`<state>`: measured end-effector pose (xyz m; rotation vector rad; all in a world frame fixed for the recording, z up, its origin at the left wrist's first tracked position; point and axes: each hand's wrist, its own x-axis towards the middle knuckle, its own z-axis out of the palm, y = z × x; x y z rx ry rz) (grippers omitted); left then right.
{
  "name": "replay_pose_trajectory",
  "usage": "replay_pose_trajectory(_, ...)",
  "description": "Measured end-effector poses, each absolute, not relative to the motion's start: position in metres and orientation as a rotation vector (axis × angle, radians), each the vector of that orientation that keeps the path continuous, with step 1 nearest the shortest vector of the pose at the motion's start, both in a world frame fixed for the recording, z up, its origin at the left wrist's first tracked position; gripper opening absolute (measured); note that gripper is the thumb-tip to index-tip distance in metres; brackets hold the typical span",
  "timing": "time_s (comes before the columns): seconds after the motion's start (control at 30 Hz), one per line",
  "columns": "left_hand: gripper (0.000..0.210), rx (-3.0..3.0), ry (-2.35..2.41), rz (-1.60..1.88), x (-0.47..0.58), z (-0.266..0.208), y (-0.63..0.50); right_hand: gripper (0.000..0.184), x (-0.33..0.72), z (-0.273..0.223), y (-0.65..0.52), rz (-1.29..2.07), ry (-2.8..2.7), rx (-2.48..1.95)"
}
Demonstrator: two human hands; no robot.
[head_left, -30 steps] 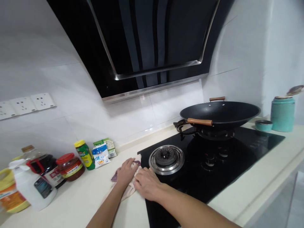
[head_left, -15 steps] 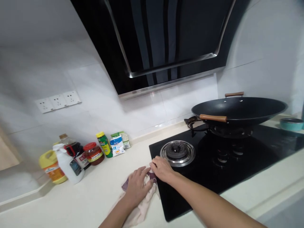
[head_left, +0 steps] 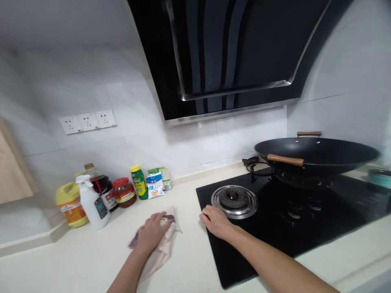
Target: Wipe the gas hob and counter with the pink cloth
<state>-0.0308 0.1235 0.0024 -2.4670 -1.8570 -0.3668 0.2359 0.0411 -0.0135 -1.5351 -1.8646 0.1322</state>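
Observation:
My left hand (head_left: 152, 232) presses down on a crumpled cloth (head_left: 160, 253), pale pink with purple patches, on the cream countertop (head_left: 100, 260). Its fingers bend over the cloth's bunched upper part. At the left edge of the black glass gas cooktop (head_left: 235, 252), just below the left burner (head_left: 234, 201), rests my right hand (head_left: 216, 221). That hand's fingers are curled in, and whatever is under them is hidden. A gap of bare counter separates it from the cloth.
A black wok (head_left: 314, 152) with wooden handles sits over the cooktop's right side. Along the wall stand a yellow jug (head_left: 71, 205), white spray bottle (head_left: 93, 203), dark sauce bottle (head_left: 105, 191), red-lidded jar (head_left: 124, 193), green shaker (head_left: 139, 183) and packets (head_left: 155, 186). A range hood (head_left: 232, 61) hangs above.
My left hand has slid left with the cloth, away from the cooktop's edge and from my right hand. The right hand stays at that edge. The view has shifted slightly.

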Motion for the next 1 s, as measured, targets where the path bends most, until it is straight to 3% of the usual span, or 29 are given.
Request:
replay_pose_trajectory(0.17,0.065,-2.050,-2.365,-0.449,-0.103,0.014,0.140,0.028,0.235,-0.013,0.039,0.160,-1.888,-1.551)
replay_pose_trajectory(0.3,0.066,-1.847,-2.486,-0.478,-0.111,0.016,0.140,0.025,0.232,-0.013,0.039,0.173,-1.883,-1.550)
replay_pose_trajectory(0.53,0.055,-2.363,-1.892,-0.249,-0.009,0.007,0.088,0.024,0.236,-0.012,0.046,0.128,-1.748,-1.624)
replay_pose_trajectory(0.7,0.047,-2.842,-1.294,-0.300,0.050,0.007,0.016,0.026,0.240,-0.011,0.047,0.129,-1.712,-1.658)
replay_pose_trajectory(1.0,0.028,-2.762,-1.217,-0.552,0.048,0.003,0.026,0.026,0.241,-0.015,0.049,0.151,-1.719,-1.665)
